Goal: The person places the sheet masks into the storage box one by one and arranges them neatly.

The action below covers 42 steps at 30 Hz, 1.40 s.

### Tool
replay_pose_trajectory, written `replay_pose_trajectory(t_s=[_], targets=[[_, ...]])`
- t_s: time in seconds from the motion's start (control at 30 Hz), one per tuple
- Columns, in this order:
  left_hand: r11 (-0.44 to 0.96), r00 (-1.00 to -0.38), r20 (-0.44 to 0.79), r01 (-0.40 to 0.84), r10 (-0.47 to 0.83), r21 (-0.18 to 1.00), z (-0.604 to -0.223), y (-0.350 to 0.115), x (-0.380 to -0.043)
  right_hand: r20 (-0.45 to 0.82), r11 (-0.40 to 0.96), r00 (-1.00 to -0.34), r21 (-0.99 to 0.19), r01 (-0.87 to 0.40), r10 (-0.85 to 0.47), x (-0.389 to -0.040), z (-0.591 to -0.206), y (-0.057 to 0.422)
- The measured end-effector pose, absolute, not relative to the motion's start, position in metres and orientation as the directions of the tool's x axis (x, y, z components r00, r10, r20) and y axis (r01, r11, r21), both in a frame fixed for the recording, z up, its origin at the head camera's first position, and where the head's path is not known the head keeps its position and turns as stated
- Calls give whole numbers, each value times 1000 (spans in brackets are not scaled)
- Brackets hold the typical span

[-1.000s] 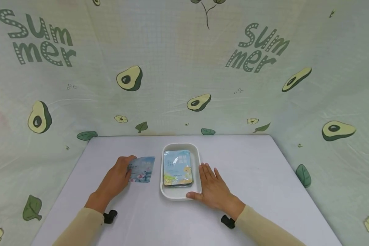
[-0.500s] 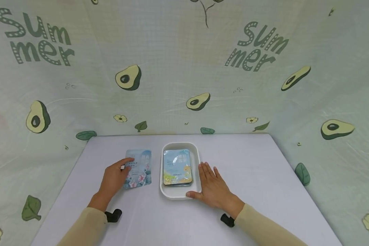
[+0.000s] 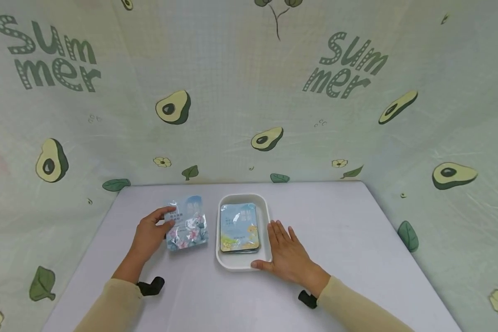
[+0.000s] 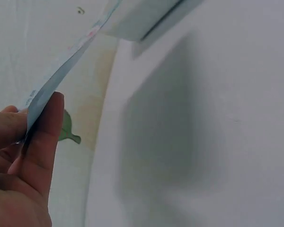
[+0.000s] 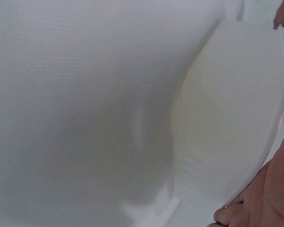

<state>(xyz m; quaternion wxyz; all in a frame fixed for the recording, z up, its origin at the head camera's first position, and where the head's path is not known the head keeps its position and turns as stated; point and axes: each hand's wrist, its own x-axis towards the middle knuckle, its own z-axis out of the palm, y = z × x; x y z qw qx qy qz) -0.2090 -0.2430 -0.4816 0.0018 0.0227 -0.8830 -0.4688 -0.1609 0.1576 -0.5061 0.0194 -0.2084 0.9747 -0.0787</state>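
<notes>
In the head view my left hand (image 3: 149,237) pinches the left edge of a flat, shiny blue packet (image 3: 191,226) printed with pink flowers. The left wrist view shows this packet (image 4: 61,71) nearly edge-on between thumb and fingers, lifted off the table over its shadow. To its right stands a white oval-cornered tray (image 3: 237,263) holding a stack of light blue packets (image 3: 239,228), the top one printed with yellow flowers. My right hand (image 3: 289,260) rests against the tray's right rim, fingers straight, thumb at the front corner. Up close in the right wrist view is the tray's outer wall (image 5: 227,113).
The white tabletop (image 3: 340,221) extends around the tray on all sides. Behind it hangs a pale green cloth (image 3: 220,83) with avocado prints, meeting the table's back edge. Black wrist mounts (image 3: 151,287) sit by both sleeves.
The packet in my left hand, first tilted, has turned its printed face to the head camera and lifted slightly, its right edge nearer the tray. My right hand and the tray have not moved.
</notes>
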Motion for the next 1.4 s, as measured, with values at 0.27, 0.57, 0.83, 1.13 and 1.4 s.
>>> replay_pose_trajectory(t_s=[0.27, 0.57, 0.83, 1.13, 1.4], targets=[[442, -999, -31, -18, 21, 897, -450, -216, -225, -2, 903, -914, -156, -401, -406, -160, -509, 159], [404, -990, -123, -86, 66, 911, -460, -141, -238, -3, 897, -910, -168, -408, -415, -161, -512, 160], [423, -984, -162, -119, 67, 898, -479, -104, -243, 3, 896, -907, -156, -415, -420, -162, -512, 160], [649, -993, -107, -55, 41, 759, -484, -90, -246, 8, 897, -907, -145, -417, -420, -161, -509, 158], [709, -989, -139, -70, 40, 701, -474, -84, -241, 32, 891, -903, -154, -428, -428, -161, -510, 159]])
